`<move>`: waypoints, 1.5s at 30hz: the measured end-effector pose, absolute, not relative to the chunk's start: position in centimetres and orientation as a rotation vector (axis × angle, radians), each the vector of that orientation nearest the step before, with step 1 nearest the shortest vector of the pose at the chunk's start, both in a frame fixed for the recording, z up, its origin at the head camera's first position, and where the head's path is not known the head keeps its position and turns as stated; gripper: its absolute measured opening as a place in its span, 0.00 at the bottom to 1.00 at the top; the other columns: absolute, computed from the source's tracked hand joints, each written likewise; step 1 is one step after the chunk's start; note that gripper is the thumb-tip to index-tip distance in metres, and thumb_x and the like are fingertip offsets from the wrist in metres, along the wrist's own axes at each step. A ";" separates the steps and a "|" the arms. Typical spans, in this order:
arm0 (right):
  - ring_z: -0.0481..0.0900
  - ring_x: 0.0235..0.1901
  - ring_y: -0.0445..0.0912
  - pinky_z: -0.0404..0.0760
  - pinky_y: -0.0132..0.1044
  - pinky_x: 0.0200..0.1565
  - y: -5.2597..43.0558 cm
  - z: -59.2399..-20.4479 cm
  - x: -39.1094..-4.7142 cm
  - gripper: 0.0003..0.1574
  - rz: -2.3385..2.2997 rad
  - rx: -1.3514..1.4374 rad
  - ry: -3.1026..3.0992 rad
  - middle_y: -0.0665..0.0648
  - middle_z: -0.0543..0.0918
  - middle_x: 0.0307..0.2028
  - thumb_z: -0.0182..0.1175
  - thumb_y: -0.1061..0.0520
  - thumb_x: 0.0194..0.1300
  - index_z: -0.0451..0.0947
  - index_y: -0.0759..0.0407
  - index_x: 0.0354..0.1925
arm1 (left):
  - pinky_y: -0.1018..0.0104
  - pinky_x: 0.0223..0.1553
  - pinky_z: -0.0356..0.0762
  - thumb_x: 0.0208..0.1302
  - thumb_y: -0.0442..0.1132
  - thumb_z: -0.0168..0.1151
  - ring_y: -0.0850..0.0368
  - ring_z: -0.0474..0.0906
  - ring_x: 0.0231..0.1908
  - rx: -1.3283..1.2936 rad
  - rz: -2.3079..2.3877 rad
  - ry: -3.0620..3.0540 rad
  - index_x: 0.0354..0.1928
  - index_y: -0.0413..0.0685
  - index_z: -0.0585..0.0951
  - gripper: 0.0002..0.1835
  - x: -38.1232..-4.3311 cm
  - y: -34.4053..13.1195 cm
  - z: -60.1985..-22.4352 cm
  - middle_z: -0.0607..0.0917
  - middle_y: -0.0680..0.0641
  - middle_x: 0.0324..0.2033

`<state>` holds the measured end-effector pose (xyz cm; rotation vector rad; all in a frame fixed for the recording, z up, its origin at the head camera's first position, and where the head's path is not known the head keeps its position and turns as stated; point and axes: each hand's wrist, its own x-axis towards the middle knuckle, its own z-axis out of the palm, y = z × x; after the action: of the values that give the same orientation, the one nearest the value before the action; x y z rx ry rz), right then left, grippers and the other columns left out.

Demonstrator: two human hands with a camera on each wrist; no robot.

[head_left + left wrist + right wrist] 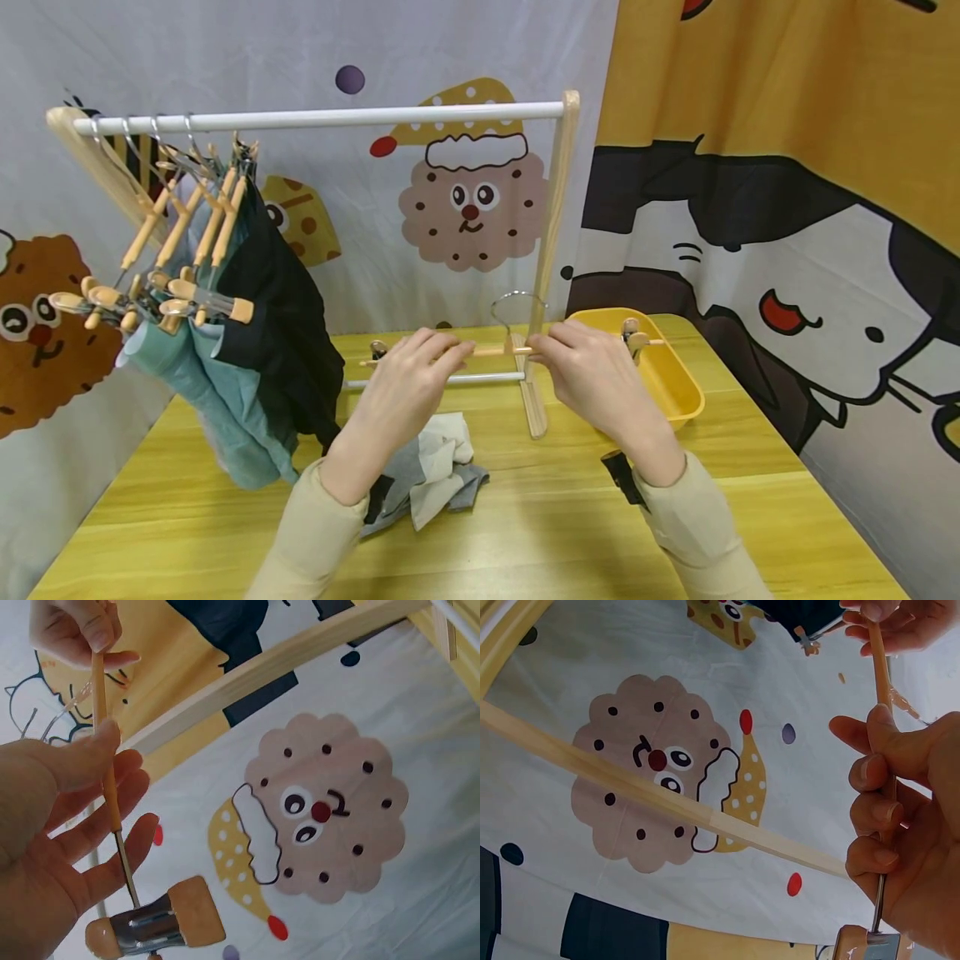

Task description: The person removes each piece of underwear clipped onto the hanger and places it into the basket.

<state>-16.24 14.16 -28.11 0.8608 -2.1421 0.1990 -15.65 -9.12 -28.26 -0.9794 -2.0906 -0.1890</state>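
Note:
Both hands hold a wooden clip hanger [491, 352] level above the table, its metal hook [517, 296] pointing up between them. My left hand [412, 379] pinches the bar left of the hook. In the left wrist view the thumb lies along the bar and a clip [146, 924] shows at the hanger's end. My right hand [592, 371] grips the other half; in the right wrist view its fingers [874, 814] curl round the bar above the second clip [870, 945]. Below the left hand a crumpled grey and off-white cloth garment [442, 471] lies on the table.
A small rack with a white rail [322, 118] and wooden posts [555, 208] stands behind the hands. At its left end hang several clip hangers with teal garments [232, 417] and a black one [277, 308]. A yellow bin [686, 392] sits beyond the right hand.

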 end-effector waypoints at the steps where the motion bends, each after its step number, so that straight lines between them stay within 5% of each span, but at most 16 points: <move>1: 0.74 0.22 0.44 0.69 0.31 0.19 14.1 -28.1 -16.3 0.07 0.199 0.859 -2.143 0.51 0.80 0.25 0.69 0.61 0.54 0.84 0.57 0.34 | 0.66 0.38 0.80 0.55 0.29 0.67 0.53 0.80 0.37 -0.985 -0.217 -2.095 0.43 0.43 0.84 0.12 -15.7 -9.1 -28.3 0.85 0.46 0.37; 11: 0.75 0.24 0.45 0.70 0.31 0.20 14.0 -28.3 -16.4 0.10 0.195 0.845 -2.153 0.53 0.82 0.27 0.69 0.60 0.54 0.84 0.59 0.38 | 0.68 0.35 0.79 0.51 0.18 0.63 0.54 0.77 0.36 -0.948 -0.394 -2.130 0.42 0.43 0.85 0.18 -15.8 -8.9 -28.6 0.83 0.47 0.34; 17: 0.75 0.37 0.53 0.78 0.40 0.40 13.0 -28.8 -16.5 0.23 0.099 0.855 -2.015 0.59 0.80 0.38 0.67 0.60 0.56 0.78 0.61 0.52 | 0.67 0.36 0.81 0.46 0.15 0.64 0.53 0.78 0.34 -0.881 -0.450 -2.103 0.39 0.41 0.87 0.19 -15.7 -9.0 -28.6 0.83 0.45 0.32; 21: 0.72 0.42 0.55 0.76 0.42 0.46 11.4 -30.4 -16.4 0.22 0.026 0.892 -1.818 0.63 0.77 0.44 0.54 0.65 0.62 0.76 0.60 0.55 | 0.66 0.35 0.81 0.47 0.15 0.63 0.52 0.78 0.34 -0.828 -0.466 -2.114 0.40 0.41 0.87 0.20 -15.6 -9.4 -28.5 0.83 0.44 0.32; 25: 0.74 0.42 0.52 0.77 0.38 0.44 9.3 -32.7 -16.3 0.23 0.025 1.021 -1.761 0.60 0.79 0.44 0.48 0.67 0.57 0.79 0.57 0.49 | 0.64 0.35 0.81 0.48 0.15 0.62 0.51 0.78 0.34 -0.798 -0.498 -2.106 0.41 0.40 0.86 0.20 -15.7 -9.8 -28.3 0.83 0.43 0.33; 28: 0.76 0.43 0.49 0.78 0.37 0.46 7.5 -34.5 -16.2 0.18 0.028 1.153 -1.883 0.56 0.79 0.44 0.59 0.59 0.56 0.79 0.54 0.48 | 0.62 0.35 0.81 0.48 0.14 0.61 0.51 0.78 0.34 -0.779 -0.519 -2.093 0.41 0.40 0.87 0.20 -15.8 -10.1 -28.2 0.83 0.43 0.32; 32: 0.74 0.53 0.51 0.78 0.41 0.51 5.0 -37.0 -15.9 0.32 0.010 1.323 -2.210 0.55 0.75 0.54 0.66 0.42 0.56 0.72 0.46 0.58 | 0.60 0.35 0.81 0.49 0.14 0.60 0.50 0.78 0.33 -0.759 -0.532 -2.085 0.41 0.40 0.87 0.20 -15.9 -10.4 -28.3 0.83 0.43 0.31; 36: 0.60 0.68 0.58 0.73 0.55 0.59 2.8 -39.1 -15.6 0.48 -0.003 1.429 -2.669 0.54 0.56 0.72 0.62 0.31 0.54 0.58 0.34 0.70 | 0.60 0.34 0.81 0.50 0.14 0.59 0.50 0.78 0.33 -0.752 -0.531 -2.089 0.41 0.40 0.86 0.21 -16.0 -10.4 -28.5 0.83 0.43 0.31; 40: 0.47 0.74 0.58 0.67 0.65 0.60 1.3 -40.4 -15.5 0.51 -0.029 1.435 -2.978 0.47 0.41 0.76 0.63 0.28 0.48 0.57 0.28 0.69 | 0.61 0.34 0.81 0.51 0.15 0.58 0.50 0.78 0.33 -0.741 -0.516 -2.103 0.41 0.41 0.86 0.20 -16.1 -10.5 -28.4 0.83 0.43 0.32; 45: 0.59 0.68 0.50 0.79 0.47 0.52 0.4 -41.7 -16.0 0.45 -0.178 1.471 -2.964 0.45 0.54 0.72 0.63 0.29 0.50 0.61 0.25 0.66 | 0.60 0.35 0.81 0.52 0.15 0.56 0.49 0.78 0.33 -0.707 -0.493 -2.115 0.40 0.40 0.87 0.19 -16.0 -10.8 -28.0 0.83 0.42 0.31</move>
<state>-15.97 0.38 -41.73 1.4710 -2.9641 -0.1779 -15.99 -10.84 -28.00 -0.7070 -2.1154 -0.4928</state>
